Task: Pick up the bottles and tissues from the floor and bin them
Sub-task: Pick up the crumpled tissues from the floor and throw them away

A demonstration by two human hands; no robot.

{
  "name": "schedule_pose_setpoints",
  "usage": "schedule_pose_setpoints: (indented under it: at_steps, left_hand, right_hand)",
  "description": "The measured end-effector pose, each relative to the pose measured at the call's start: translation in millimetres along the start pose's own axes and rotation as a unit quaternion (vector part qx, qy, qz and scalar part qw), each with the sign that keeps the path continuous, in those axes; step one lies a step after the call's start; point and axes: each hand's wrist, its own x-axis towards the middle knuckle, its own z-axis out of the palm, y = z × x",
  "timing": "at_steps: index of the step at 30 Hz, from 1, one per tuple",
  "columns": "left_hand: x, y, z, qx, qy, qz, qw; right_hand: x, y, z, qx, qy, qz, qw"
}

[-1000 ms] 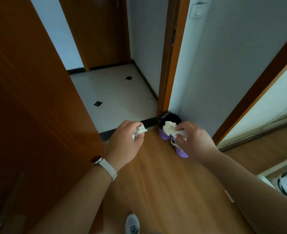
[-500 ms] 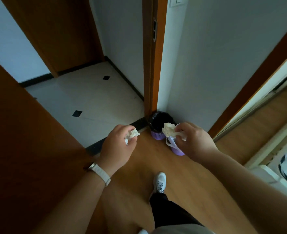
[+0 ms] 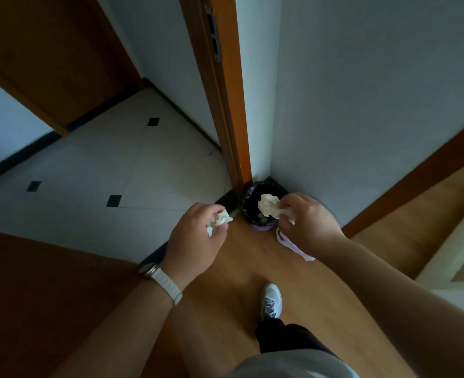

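Observation:
A small purple bin [image 3: 263, 228] with a black liner stands on the wooden floor in the corner by the door frame. My left hand [image 3: 195, 241] grips a crumpled white tissue [image 3: 220, 219] just left of the bin. My right hand [image 3: 311, 225] pinches a second crumpled tissue [image 3: 267, 205] over the bin's opening. A pale lilac plastic item [image 3: 293, 246] hangs below that hand, mostly hidden by it. No bottle shows clearly.
An orange-brown door frame [image 3: 228, 105] and a grey wall meet behind the bin. White tiles with black insets [image 3: 116, 170] lie past the threshold on the left. An open wooden door [image 3: 34, 296] is at my left. My shoe [image 3: 271, 300] is on the floor.
I have stepped closer to the bin, which now looks larger. Both hands still hold their tissues; the right one now sits over the bin's mouth.

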Motion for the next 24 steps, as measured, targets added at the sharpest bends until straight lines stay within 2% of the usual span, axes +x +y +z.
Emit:
schedule_pose_setpoints:
  at_steps: [4, 11, 16, 21, 24]
  left_hand:
    - [53, 6, 20, 0.007, -0.026, 0.008, 1.0]
    - [127, -8, 47, 0.043, -0.062, 0.019, 0.997]
    - [164, -26, 74, 0.042, -0.095, 0.036, 0.994]
    - [200, -53, 107, 0.02, -0.142, 0.046, 0.989]
    - [225, -70, 123, 0.006, -0.178, 0.061, 0.982]
  right_hand:
    - [46, 31, -1, 0.006, -0.022, 0.039, 0.999]
    - [83, 68, 12, 0.01, -0.016, 0.067, 0.998]
    - [97, 84, 33, 0.007, 0.027, 0.085, 0.996]
    - [119, 100, 56, 0.007, -0.036, 0.167, 0.985]
    - [136, 105, 71, 0.001, -0.046, 0.196, 0.98]
